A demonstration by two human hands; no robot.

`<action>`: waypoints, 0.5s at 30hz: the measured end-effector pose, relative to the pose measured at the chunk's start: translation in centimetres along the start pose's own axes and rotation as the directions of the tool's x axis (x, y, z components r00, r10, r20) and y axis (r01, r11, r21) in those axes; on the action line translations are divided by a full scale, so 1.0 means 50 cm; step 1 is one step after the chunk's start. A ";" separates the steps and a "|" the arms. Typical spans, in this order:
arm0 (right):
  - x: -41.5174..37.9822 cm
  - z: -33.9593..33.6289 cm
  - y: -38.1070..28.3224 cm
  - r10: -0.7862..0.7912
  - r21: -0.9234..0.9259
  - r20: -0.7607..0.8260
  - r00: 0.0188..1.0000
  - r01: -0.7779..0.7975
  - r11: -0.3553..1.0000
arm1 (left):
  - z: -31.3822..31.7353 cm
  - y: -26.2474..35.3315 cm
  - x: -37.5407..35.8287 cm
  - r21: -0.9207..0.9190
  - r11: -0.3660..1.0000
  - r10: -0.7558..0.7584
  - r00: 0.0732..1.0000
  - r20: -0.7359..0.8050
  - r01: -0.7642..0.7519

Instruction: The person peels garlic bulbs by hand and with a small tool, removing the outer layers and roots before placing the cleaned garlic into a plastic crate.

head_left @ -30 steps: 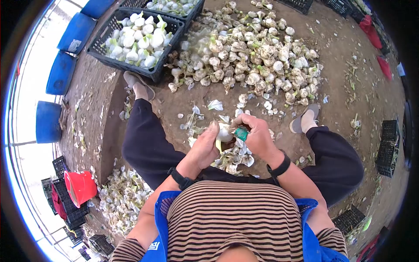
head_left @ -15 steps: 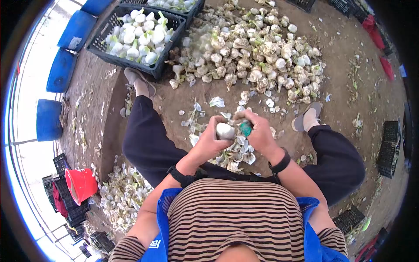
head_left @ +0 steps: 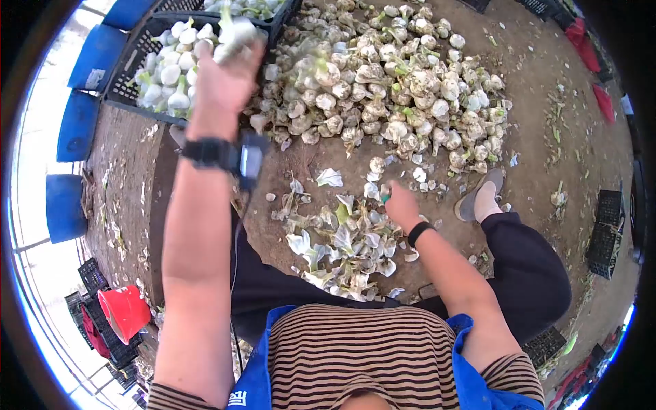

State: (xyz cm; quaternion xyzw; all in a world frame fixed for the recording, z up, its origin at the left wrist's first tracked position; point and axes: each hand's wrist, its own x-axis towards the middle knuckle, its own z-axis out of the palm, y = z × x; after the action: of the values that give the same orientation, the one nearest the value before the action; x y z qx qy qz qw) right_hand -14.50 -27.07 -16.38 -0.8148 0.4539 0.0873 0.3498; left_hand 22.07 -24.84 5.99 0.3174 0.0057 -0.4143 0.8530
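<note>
My left hand (head_left: 229, 78) is stretched forward over the right side of a black crate (head_left: 126, 75) of white peeled garlic bulbs (head_left: 171, 72). Its fingers are round a white garlic bulb (head_left: 236, 34), smeared by motion. Close to the middle, above the ground, my right hand (head_left: 402, 203) is closed round a small green tool (head_left: 386, 196), most of which the fingers hide. Ahead of it lies a large heap of unpeeled garlic (head_left: 410, 89). Loose garlic skins (head_left: 342, 246) are spread on the ground between my legs.
Blue barrels (head_left: 66, 208) line the left side. A red bucket (head_left: 125, 313) stands at lower left beside black crates. Another crate of garlic (head_left: 273, 10) adjoins the first at the top. More black crates (head_left: 605, 232) stand at the right.
My left hand has moved from the middle, forward and left, to the crate with the white bulb. My right hand, still round the green tool, has shifted slightly; the hands are now far apart.
</note>
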 end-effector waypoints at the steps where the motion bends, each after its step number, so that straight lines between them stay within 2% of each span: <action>1: 0.033 0.004 -0.006 0.007 0.002 0.010 1.000 -0.007 1.000 | 0.024 0.028 0.037 0.101 0.993 0.066 0.992 -0.107 -0.055; 3: 0.095 0.014 -0.019 0.095 0.171 -0.203 0.974 -0.061 0.983 | 0.026 0.021 0.060 0.219 0.976 0.009 0.996 -0.084 0.010; 4: 0.113 0.014 -0.031 0.096 0.175 -0.196 0.976 -0.062 0.983 | 0.011 -0.010 0.058 0.312 0.948 -0.039 0.997 -0.066 0.058; 5: 0.126 0.008 -0.047 0.094 0.149 -0.203 0.975 -0.064 0.987 | -0.023 -0.045 0.014 0.794 0.605 -0.053 0.991 0.122 -0.065; 6: 0.139 0.006 -0.058 0.090 0.124 -0.210 0.973 -0.065 0.990 | -0.117 -0.088 0.017 0.893 -0.074 -0.078 0.895 0.439 -0.444; 7: 0.162 0.031 -0.041 0.062 0.101 -0.184 0.981 -0.044 0.994 | -0.064 -0.137 -0.074 0.936 0.351 -0.160 0.987 0.033 0.026; 8: 0.166 0.038 -0.037 0.058 0.102 -0.184 0.981 -0.040 0.994 | -0.093 -0.186 -0.125 0.805 0.533 -0.278 0.953 -0.123 0.260; 9: 0.163 0.041 -0.033 0.050 0.158 -0.116 0.992 -0.031 0.987 | -0.126 -0.237 -0.176 0.691 0.632 -0.299 0.933 -0.200 0.350; 10: 0.155 0.040 -0.029 0.037 0.208 -0.049 0.998 -0.026 0.978 | -0.160 -0.265 -0.215 0.802 0.431 -0.355 0.895 -0.271 0.414; 11: 0.115 0.008 -0.053 -0.057 0.346 -0.022 0.998 0.061 0.936 | -0.175 -0.283 -0.250 0.768 0.307 -0.426 0.803 -0.417 0.562; 12: 0.079 -0.021 -0.074 -0.155 0.450 0.012 0.988 0.133 0.883 | -0.211 -0.308 -0.288 0.839 0.299 -0.386 0.862 -0.329 0.454; 14: -0.013 -0.081 -0.121 -0.290 0.593 -0.040 0.956 0.256 0.763 | -0.204 -0.308 -0.359 0.729 0.470 -0.490 0.834 -0.254 0.498; 15: -0.051 -0.100 -0.134 -0.300 0.585 -0.050 0.953 0.271 0.764 | -0.198 -0.303 -0.388 0.732 0.479 -0.482 0.842 -0.241 0.484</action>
State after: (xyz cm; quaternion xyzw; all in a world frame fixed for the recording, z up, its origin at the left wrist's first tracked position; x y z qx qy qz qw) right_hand -11.48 -26.26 -8.22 -0.7244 0.3209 -0.0920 0.6032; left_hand 1.08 -12.71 -4.76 0.6353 -0.0815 -0.5978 0.4821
